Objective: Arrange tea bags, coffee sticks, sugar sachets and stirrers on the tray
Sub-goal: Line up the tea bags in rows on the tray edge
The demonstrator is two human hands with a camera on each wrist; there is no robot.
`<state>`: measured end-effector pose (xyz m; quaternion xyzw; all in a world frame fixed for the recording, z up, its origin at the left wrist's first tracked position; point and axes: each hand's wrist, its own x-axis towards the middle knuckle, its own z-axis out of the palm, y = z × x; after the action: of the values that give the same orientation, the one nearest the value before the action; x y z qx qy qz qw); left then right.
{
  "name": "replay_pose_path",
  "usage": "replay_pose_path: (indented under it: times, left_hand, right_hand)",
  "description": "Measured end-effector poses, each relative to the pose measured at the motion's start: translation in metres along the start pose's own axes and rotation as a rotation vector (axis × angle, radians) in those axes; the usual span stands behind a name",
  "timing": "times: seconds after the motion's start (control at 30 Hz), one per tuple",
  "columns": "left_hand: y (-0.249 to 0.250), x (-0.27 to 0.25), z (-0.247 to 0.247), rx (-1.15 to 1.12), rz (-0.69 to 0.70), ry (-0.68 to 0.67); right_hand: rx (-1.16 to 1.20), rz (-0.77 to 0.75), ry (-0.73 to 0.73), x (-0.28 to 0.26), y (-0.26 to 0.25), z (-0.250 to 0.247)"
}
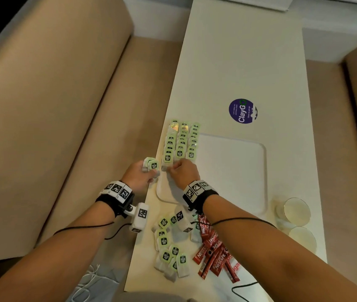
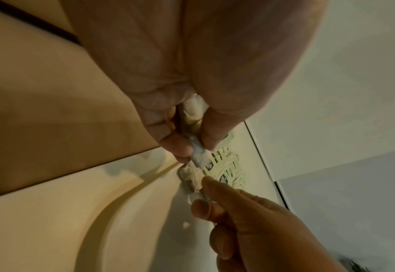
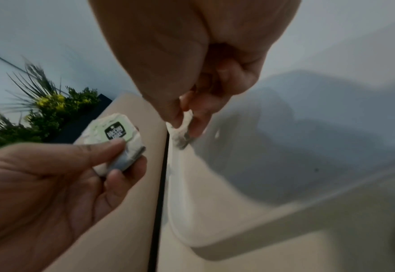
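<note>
the step in hand is judged to be adding one more tea bag to the near end of the rows on the tray [image 1: 260, 171]. the tray lies on the white table [image 1: 249, 62], close to its left edge. three rows of tea bags [image 1: 180, 141] run along the tray's left edge, starting at its far left corner.

the right hand [image 1: 183, 173] pinches a single tea bag [image 3: 180, 132] between thumb and fingertips, low over the tray near the end of the left row. the left hand [image 1: 137, 176] is clamped on a small stack of tea bags [image 1: 151, 165], thumb on the top label, just off the table's left edge.

procedure, as advice: lay the bag flat, label up, overlapping the bag before it as the others overlap. align it with its row before release. keep the stack close so the right hand draws the next bag with a short reach.

a loose pile of tea bags [image 1: 170, 247] and red nescafe coffee sticks [image 1: 214, 249] wait at the table's near edge.

limits of view: the right hand covers the row ends, so contact between bag and tray cannot be confirmed. no stirrers or sugar sachets can be identified. two clear round items [image 1: 297, 211] at the right edge are too faint to name. both wrist views are blurred.
</note>
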<state>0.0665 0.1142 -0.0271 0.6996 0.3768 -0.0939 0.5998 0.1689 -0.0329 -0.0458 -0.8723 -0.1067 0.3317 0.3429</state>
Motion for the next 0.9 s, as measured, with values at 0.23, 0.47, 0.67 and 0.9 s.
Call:
replay_pose_path:
  times: [0.23,0.47,0.67,0.9]
  left_hand:
    - [0.014,-0.005,0.012,-0.033,0.102,-0.050]
    - [0.021,-0.003,0.025,-0.085,0.113,-0.089]
    - [0.019,0.005,0.026,-0.129,0.061,-0.062]
    - [0.009,0.008,0.026,-0.140,-0.003,-0.083]
  right_hand:
    - [0.154,-0.137,-0.249,-0.010,0.006,-0.020]
    - [0.101,-0.156,-0.177,-0.008,0.024,-0.026]
    - [0.097,-0.012,-0.031,0.003,0.040,-0.035]
    - [0.035,0.090,-0.035,0.008,0.040,-0.020]
